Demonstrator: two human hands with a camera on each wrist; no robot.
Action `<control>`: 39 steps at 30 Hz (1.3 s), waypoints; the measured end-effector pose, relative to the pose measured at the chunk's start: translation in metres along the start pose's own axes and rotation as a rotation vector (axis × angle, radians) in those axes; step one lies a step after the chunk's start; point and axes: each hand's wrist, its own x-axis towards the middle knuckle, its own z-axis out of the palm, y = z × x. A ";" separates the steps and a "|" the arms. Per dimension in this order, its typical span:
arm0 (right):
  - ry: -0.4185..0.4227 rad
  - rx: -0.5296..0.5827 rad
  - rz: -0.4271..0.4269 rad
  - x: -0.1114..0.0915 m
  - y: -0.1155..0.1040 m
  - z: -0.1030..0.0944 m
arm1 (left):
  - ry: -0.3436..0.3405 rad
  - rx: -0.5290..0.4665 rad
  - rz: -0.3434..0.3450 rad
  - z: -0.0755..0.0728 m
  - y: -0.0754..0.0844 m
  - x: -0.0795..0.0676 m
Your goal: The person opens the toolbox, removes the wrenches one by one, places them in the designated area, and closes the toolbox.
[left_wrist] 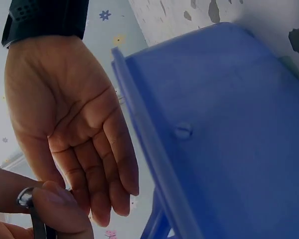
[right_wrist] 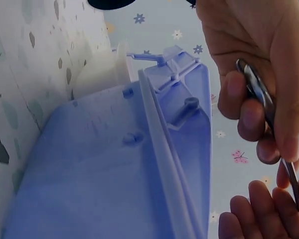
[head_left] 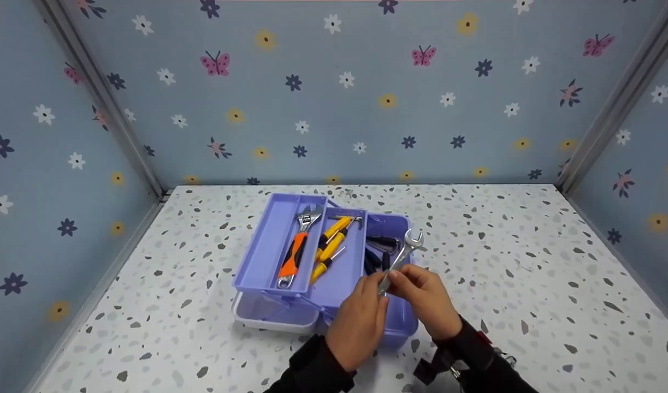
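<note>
Both hands meet over the front right of the purple toolbox [head_left: 405, 322], around a silver wrench [head_left: 403, 253]. Its open-jawed end points up and away. My right hand [head_left: 429, 303] grips the shank between thumb and curled fingers. Around the lower end, the thumb and index finger of my left hand [head_left: 358, 322] pinch the wrench, its other fingers [left_wrist: 109, 174] fairly straight. In the right wrist view, the shank [right_wrist: 291, 181] runs from the right hand to the left fingertips.
Left in the toolbox's raised tray [head_left: 262, 240] lies an orange and black adjustable wrench [head_left: 294, 254]. Several yellow and black screwdrivers [head_left: 332, 245] lie in the middle tray. Black-handled tools [head_left: 383, 243] sit in the right section. The speckled table [head_left: 191, 305] has patterned walls [head_left: 334, 109] around it.
</note>
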 end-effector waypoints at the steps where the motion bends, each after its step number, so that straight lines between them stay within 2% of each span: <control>1: 0.003 0.017 0.010 0.000 0.000 0.000 | -0.010 -0.003 -0.005 0.000 0.000 -0.001; 6: -0.003 0.064 0.039 0.001 0.001 -0.002 | -0.052 -0.072 -0.031 -0.002 -0.001 -0.003; 15: -0.032 0.092 0.062 0.001 -0.002 -0.006 | -0.022 -0.094 0.013 -0.016 -0.007 -0.003; 17: -0.049 0.077 0.052 0.001 -0.003 -0.009 | 0.015 -0.070 0.025 -0.021 -0.009 -0.002; 20: -0.057 0.041 0.028 0.002 -0.004 -0.015 | 0.115 0.001 0.056 -0.032 -0.017 -0.001; 23: -0.026 -0.010 0.003 0.005 -0.006 -0.023 | 0.226 0.082 0.076 -0.047 -0.028 0.000; 28: 0.077 -0.109 -0.037 0.015 -0.010 -0.044 | 0.365 0.193 0.061 -0.079 -0.057 0.004; 30: 0.115 -0.146 -0.056 0.019 -0.011 -0.053 | 0.412 0.246 0.031 -0.091 -0.071 0.004; 33: 0.157 -0.207 -0.083 0.025 -0.012 -0.068 | 0.450 0.285 -0.054 -0.106 -0.093 0.003; 36: 0.188 -0.265 -0.099 0.031 -0.012 -0.081 | 0.434 0.254 -0.170 -0.117 -0.113 0.000; 39: 0.218 -0.316 -0.086 0.037 -0.011 -0.093 | 0.381 0.194 -0.290 -0.124 -0.128 -0.003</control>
